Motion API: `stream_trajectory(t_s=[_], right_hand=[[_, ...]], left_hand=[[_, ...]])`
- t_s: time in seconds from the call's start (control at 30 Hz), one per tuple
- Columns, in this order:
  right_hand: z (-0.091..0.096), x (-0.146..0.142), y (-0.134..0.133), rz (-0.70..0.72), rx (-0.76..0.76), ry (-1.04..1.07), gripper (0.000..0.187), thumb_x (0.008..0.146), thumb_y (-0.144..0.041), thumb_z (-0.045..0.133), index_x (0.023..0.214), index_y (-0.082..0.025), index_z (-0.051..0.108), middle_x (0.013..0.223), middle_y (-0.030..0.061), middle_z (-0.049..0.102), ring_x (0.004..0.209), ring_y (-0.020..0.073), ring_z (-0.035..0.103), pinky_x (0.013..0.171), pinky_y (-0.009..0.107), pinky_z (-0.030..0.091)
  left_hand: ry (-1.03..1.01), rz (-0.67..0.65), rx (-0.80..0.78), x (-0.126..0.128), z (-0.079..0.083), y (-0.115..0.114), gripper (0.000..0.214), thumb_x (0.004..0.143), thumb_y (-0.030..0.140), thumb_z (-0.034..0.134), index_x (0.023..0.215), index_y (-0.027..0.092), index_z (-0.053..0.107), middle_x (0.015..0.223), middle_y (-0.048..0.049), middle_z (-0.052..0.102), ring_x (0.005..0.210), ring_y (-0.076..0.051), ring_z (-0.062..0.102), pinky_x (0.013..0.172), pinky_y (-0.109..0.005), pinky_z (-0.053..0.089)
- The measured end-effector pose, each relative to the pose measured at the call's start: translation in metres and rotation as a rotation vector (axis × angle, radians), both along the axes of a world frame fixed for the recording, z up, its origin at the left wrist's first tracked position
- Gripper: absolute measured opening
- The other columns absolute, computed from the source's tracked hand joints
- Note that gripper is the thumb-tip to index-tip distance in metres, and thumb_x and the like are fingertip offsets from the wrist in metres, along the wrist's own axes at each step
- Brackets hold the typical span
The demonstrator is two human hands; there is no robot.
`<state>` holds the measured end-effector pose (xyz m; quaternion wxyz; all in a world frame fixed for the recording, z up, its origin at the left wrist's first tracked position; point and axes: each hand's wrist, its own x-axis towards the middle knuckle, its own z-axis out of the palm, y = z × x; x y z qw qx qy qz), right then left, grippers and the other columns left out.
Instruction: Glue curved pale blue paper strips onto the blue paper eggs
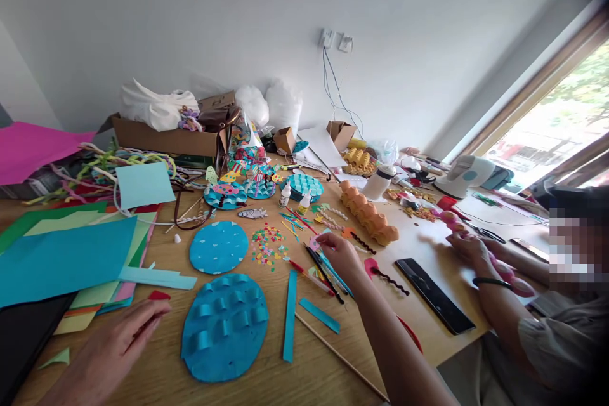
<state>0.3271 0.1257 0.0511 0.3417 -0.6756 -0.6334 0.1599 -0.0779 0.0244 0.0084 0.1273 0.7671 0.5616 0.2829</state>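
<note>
My left hand (126,336) is at the lower left with its fingers pressed together. A small red paper piece (159,295) shows right beside its fingertips; I cannot tell whether it is held or lies behind them. Beside that hand lies a blue oval card (223,352) covered with curled paper loops. My right hand (340,257) reaches over the middle of the table, fingertips pinched at a pink paper cutout (314,242). Under and beside it are pens (321,273) and a red pen (309,276). Blue paper strips (289,317) lie between my hands.
Colored paper sheets (66,260) are piled on the left. A plain blue oval (219,247), confetti dots (269,244), glue bottles (284,193) and an orange egg-carton strip (368,212) sit further back. At right, a co-worker's hands (469,247) hold a pink piece near a black phone (434,295).
</note>
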Motion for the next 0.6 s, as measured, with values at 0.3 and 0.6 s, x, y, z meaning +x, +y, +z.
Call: stream_trajectory(t_s=[0.3,0.6], right_hand=[[-0.006,0.036,0.035,-0.123,-0.018,0.103,0.021,0.066,-0.03,0.048,0.064,-0.017,0.064,0.059,-0.0014,0.061,0.056,0.0137,0.054,0.05,0.022,0.037],[-0.039,0.105,-0.023,-0.406,-0.006,0.125,0.003,0.053,-0.02,0.05,0.052,-0.02,0.052,0.051,-0.0029,0.053,0.061,0.0171,0.054,0.059,0.027,0.038]], left_hand=[[-0.182,0.199,-0.006,0.005,-0.02,-0.006,0.047,0.072,0.074,0.042,0.079,0.036,0.068,0.082,0.0071,0.072,0.072,-0.019,0.068,0.069,-0.023,0.053],[-0.163,0.235,-0.039,0.007,-0.017,-0.005,0.05,0.074,0.074,0.039,0.086,0.034,0.065,0.086,0.0053,0.072,0.077,-0.018,0.068,0.072,-0.023,0.051]])
